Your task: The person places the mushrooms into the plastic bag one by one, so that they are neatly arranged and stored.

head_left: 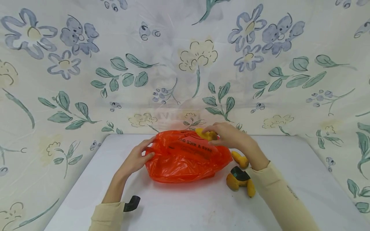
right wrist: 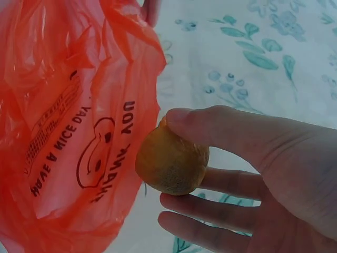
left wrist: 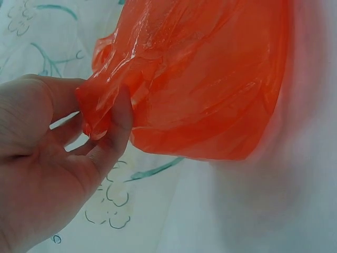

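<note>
A red plastic bag (head_left: 185,163) with black printed lettering lies on the white table, bulging. At its left end, my left hand (head_left: 139,157) pinches a gathered edge of the film between thumb and fingers, as the bag (left wrist: 205,79) shows in the left wrist view. Above the bag's right part, my right hand (head_left: 226,134) holds a yellow gourd-shaped fruit (head_left: 206,134) by thumb and fingers. Its rounded brownish end (right wrist: 172,161) faces the right wrist camera, close beside the printed film. What the bag contains is hidden.
More yellow gourd-shaped fruits lie right of the bag: one fruit (head_left: 240,159) near its right end and others (head_left: 232,183) below the right forearm. Black devices sit at the wrists, one (head_left: 132,203) by the left sleeve. A floral cloth (head_left: 173,64) hangs behind the table.
</note>
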`<action>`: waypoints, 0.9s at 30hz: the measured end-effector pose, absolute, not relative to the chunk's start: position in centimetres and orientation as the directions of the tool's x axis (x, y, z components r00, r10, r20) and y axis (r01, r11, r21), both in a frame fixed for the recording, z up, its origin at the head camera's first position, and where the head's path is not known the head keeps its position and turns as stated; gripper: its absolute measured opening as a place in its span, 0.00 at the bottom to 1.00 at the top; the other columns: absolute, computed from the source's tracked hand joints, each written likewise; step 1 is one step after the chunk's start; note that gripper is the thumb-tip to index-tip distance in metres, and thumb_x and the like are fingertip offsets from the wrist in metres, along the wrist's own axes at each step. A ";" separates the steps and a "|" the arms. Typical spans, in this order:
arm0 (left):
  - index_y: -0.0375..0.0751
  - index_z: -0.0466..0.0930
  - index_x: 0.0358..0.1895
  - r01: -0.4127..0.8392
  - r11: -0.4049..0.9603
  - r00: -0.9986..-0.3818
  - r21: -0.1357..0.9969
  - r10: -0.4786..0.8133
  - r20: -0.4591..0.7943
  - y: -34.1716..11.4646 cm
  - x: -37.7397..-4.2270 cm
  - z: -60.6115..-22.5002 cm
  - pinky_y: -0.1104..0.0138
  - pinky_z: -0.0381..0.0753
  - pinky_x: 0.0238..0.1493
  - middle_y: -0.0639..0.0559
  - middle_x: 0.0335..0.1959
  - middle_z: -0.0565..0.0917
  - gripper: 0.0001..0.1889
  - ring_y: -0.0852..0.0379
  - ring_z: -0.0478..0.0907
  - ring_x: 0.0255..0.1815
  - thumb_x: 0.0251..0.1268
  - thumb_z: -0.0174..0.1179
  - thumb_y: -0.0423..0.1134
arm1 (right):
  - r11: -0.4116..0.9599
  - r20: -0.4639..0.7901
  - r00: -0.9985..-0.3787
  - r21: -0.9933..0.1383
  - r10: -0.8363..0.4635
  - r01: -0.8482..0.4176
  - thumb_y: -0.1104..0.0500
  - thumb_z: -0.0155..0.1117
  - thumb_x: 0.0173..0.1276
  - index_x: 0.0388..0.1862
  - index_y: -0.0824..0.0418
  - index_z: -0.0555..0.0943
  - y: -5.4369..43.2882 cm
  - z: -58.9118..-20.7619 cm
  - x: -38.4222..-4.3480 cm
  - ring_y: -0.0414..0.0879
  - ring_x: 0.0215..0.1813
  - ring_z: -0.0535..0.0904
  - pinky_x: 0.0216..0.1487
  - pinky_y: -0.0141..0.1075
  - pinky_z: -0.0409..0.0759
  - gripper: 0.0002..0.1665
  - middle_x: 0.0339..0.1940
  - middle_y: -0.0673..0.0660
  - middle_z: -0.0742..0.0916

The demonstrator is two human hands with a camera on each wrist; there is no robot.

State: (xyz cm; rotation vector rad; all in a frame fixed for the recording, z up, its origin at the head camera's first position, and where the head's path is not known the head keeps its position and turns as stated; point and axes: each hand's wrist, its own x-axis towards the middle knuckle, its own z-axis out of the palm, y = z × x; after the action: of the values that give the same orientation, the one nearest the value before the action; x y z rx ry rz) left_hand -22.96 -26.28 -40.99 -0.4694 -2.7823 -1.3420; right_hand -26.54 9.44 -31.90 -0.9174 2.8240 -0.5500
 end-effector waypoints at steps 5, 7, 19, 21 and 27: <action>0.46 0.60 0.76 0.280 0.568 -0.951 0.774 0.273 0.143 -26.3 -22.9 -41.0 0.57 0.86 0.50 0.38 0.67 0.72 0.34 0.40 0.77 0.57 0.67 0.56 0.26 | 0.723 -0.017 -0.780 -0.388 -0.626 -0.572 0.55 0.70 0.64 0.61 0.51 0.80 8.8 -32.1 -26.8 0.46 0.47 0.77 0.50 0.36 0.82 0.25 0.54 0.52 0.85; 0.47 0.60 0.76 0.284 0.564 -0.949 0.775 0.280 0.144 -26.3 -22.9 -41.0 0.57 0.86 0.51 0.38 0.66 0.72 0.34 0.40 0.77 0.57 0.67 0.56 0.26 | 0.713 -0.028 -0.768 -0.395 -0.639 -0.579 0.55 0.70 0.64 0.62 0.51 0.80 8.5 -32.3 -27.0 0.46 0.47 0.76 0.51 0.37 0.82 0.25 0.55 0.52 0.84; 0.47 0.60 0.76 0.276 0.559 -0.951 0.782 0.278 0.137 -26.4 -22.9 -41.3 0.55 0.85 0.51 0.38 0.67 0.72 0.34 0.39 0.75 0.59 0.68 0.57 0.29 | 0.694 -0.111 -0.728 -0.426 -0.677 -0.580 0.55 0.70 0.64 0.61 0.49 0.80 6.4 -34.1 -27.8 0.45 0.50 0.75 0.55 0.36 0.82 0.25 0.55 0.51 0.83; 0.46 0.60 0.76 0.279 0.559 -0.950 0.781 0.280 0.138 -26.3 -22.9 -41.2 0.55 0.86 0.51 0.37 0.67 0.72 0.34 0.39 0.75 0.59 0.68 0.57 0.29 | 0.702 -0.130 -0.730 -0.431 -0.671 -0.568 0.55 0.70 0.64 0.60 0.49 0.81 6.0 -34.3 -27.8 0.45 0.49 0.75 0.52 0.34 0.81 0.24 0.53 0.51 0.84; 0.45 0.59 0.76 0.274 0.565 -0.953 0.779 0.271 0.138 -26.3 -22.8 -40.9 0.52 0.85 0.51 0.37 0.67 0.71 0.34 0.38 0.75 0.60 0.68 0.57 0.30 | 0.716 -0.168 -0.734 -0.440 -0.658 -0.542 0.56 0.71 0.64 0.58 0.50 0.82 4.8 -34.9 -28.0 0.44 0.49 0.76 0.53 0.33 0.82 0.23 0.51 0.49 0.83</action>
State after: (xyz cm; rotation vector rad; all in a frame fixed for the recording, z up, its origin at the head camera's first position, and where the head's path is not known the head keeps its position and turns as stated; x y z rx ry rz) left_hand -22.78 -26.28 -40.95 -0.4834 -2.7767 -1.3822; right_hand -28.01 4.79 -34.88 -0.9399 2.6099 -0.5262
